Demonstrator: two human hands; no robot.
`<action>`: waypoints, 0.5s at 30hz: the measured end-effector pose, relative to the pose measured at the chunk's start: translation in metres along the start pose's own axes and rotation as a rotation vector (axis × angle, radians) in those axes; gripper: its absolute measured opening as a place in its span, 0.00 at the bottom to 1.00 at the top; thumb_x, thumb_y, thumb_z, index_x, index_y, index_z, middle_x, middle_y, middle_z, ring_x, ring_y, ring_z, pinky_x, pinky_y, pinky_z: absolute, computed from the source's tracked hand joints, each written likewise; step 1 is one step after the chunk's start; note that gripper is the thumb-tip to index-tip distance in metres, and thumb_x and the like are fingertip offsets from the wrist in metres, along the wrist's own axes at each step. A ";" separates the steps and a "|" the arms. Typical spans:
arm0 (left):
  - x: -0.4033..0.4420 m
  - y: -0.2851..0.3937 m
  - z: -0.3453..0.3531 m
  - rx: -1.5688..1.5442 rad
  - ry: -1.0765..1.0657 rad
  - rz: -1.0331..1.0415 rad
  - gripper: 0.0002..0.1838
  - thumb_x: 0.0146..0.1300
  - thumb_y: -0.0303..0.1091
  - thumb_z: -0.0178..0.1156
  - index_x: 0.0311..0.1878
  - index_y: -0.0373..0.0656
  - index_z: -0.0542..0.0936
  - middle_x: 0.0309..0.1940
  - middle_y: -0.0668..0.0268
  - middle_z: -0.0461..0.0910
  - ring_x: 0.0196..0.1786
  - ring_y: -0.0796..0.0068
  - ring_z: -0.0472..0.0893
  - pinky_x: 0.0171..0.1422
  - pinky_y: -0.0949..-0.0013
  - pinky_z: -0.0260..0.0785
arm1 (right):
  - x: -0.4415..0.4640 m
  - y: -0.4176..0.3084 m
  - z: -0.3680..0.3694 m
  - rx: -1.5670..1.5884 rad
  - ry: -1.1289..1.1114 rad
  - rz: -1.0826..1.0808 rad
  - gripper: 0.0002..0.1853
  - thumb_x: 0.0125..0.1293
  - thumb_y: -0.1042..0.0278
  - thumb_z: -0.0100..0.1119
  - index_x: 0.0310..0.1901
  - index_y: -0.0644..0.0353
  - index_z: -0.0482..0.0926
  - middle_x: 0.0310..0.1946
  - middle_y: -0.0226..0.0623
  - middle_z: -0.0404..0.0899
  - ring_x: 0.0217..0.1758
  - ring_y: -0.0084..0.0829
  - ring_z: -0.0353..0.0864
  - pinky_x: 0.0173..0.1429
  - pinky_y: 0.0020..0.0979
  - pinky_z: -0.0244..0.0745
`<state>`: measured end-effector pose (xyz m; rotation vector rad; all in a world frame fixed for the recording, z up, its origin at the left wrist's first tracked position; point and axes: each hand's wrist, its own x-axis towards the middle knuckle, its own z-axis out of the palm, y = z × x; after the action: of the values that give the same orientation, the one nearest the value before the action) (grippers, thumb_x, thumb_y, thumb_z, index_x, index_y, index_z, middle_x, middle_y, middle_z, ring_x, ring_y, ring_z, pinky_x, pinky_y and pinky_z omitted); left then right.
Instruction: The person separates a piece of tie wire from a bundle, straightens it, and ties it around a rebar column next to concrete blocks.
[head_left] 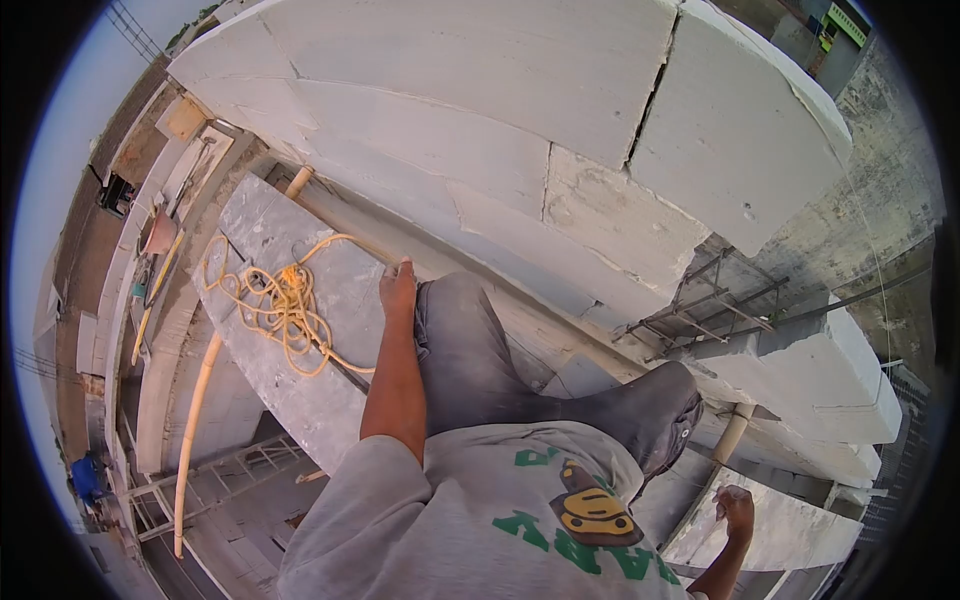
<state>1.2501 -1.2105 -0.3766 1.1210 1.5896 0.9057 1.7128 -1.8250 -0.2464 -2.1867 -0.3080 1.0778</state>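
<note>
My left hand [398, 287] is beside my bent knee, at the edge of a grey, white-splashed board [345, 290]. Its fingers show too little to tell whether they are curled. On that board, left of the hand, lies a tangled yellow rope [290, 290], with one strand running toward my forearm. At the lower right, my right hand [736, 508] hovers over or beside another white-stained board [800, 530]. Its fingers are curled in and look dusty; what they hold, if anything, cannot be made out.
A wall of large pale blocks [480, 100] rises in front of me. A steel rebar cage [715, 300] sticks out at the right. Bamboo poles [195, 440] and a ladder [240, 465] are lower left. A person in blue [88, 478] is at the far left.
</note>
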 end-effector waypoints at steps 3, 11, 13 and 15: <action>-0.050 0.068 0.020 0.621 0.013 0.401 0.23 0.62 0.39 0.58 0.60 0.46 0.71 0.54 0.57 0.78 0.55 0.61 0.78 0.65 0.49 0.63 | -0.005 0.008 -0.002 -0.029 0.035 0.053 0.13 0.58 0.64 0.58 0.22 0.66 0.77 0.09 0.31 0.66 0.10 0.23 0.63 0.17 0.26 0.59; -0.181 0.071 0.143 1.110 -0.990 0.794 0.35 0.49 0.26 0.54 0.66 0.55 0.68 0.70 0.65 0.62 0.75 0.65 0.55 0.76 0.40 0.39 | -0.019 0.006 -0.021 -0.062 -0.006 0.096 0.11 0.59 0.68 0.59 0.25 0.67 0.81 0.10 0.30 0.67 0.11 0.22 0.62 0.19 0.28 0.59; -0.211 0.024 0.166 1.225 -1.330 0.788 0.32 0.50 0.29 0.51 0.63 0.60 0.72 0.67 0.62 0.67 0.72 0.61 0.60 0.75 0.38 0.42 | -0.024 0.022 -0.026 0.067 0.042 0.144 0.10 0.58 0.71 0.59 0.26 0.69 0.81 0.10 0.31 0.67 0.11 0.23 0.60 0.18 0.28 0.58; -0.204 -0.028 0.175 1.313 -1.426 0.543 0.24 0.53 0.35 0.51 0.56 0.58 0.78 0.58 0.58 0.76 0.64 0.56 0.71 0.72 0.39 0.50 | -0.040 0.027 -0.029 0.056 0.122 0.186 0.10 0.58 0.70 0.59 0.25 0.68 0.81 0.09 0.29 0.65 0.10 0.22 0.59 0.17 0.28 0.56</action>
<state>1.4371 -1.4058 -0.3924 2.3248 0.4286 -0.8620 1.7079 -1.8779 -0.2269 -2.2524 -0.0201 1.0325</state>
